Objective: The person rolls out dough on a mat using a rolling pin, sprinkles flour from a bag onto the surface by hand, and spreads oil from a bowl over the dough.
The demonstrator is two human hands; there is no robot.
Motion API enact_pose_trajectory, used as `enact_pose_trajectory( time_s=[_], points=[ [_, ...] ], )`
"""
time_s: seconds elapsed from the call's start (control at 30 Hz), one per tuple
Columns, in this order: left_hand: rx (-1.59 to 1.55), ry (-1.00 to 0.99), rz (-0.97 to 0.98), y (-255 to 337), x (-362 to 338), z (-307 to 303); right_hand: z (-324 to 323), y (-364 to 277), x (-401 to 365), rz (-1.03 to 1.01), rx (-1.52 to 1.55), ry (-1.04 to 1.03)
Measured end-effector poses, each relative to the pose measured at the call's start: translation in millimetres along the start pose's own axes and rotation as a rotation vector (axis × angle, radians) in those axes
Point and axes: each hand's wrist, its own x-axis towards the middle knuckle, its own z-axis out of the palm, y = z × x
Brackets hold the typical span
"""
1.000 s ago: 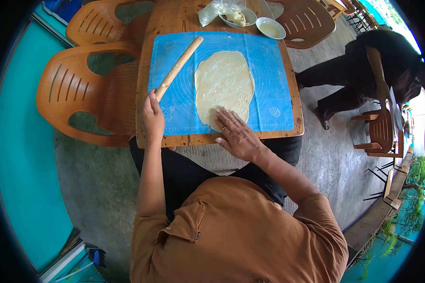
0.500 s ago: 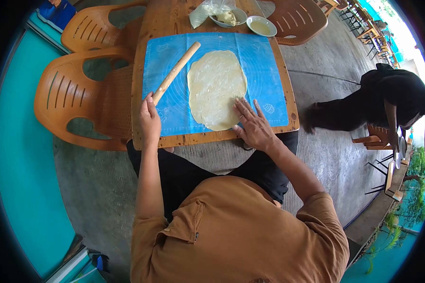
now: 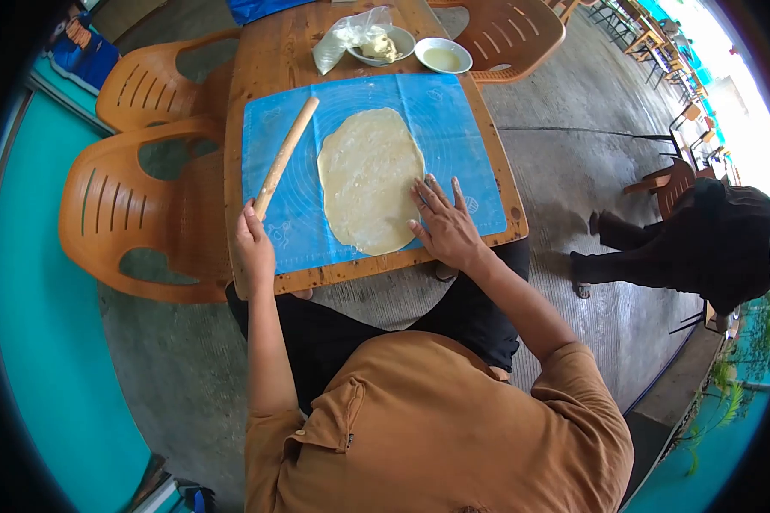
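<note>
A thin oval sheet of pale dough (image 3: 370,184) lies on a blue mat (image 3: 466,145) with printed circles. My left hand (image 3: 254,245) is closed round the lower end of a wooden rolling pin (image 3: 287,157), which slants up and to the right over the mat's left part. My right hand (image 3: 447,224) is open, its fingers spread at the dough's lower right edge, with fingertips touching or just beside it. Loose flour dusts the dough.
The wooden table (image 3: 265,56) bears a plastic bag (image 3: 340,44), a bowl with dough (image 3: 399,41) and a bowl of pale liquid (image 3: 444,57). Orange chairs (image 3: 137,222) stand at the left. A person in dark clothes (image 3: 701,248) is on the right.
The view has shifted, so the table and mat sit a little lower and further left. My right hand is at the dough's edge, less over it. The person on the right has moved.
</note>
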Motion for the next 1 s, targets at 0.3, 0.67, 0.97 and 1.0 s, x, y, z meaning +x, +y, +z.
enact_pose_trajectory(
  time_s=[0.3,0.67,0.97,1.0],
  points=[
    [0.166,0.095,0.251,-5.1,22.4,18.2,2.7,1.7,1.4,0.062,0.01,0.064],
    [0.216,0.086,0.24,-19.3,34.7,26.1,8.3,3.2,3.9,0.099,0.096,0.156],
    [0.255,0.063,0.359,-52.8,49.4,26.2,15.2,2.5,-3.2,0.09,0.141,0.222],
    [0.266,0.049,0.392,-60.5,52.4,24.8,16.6,2.3,-4.0,0.105,0.149,0.225]
  ],
)
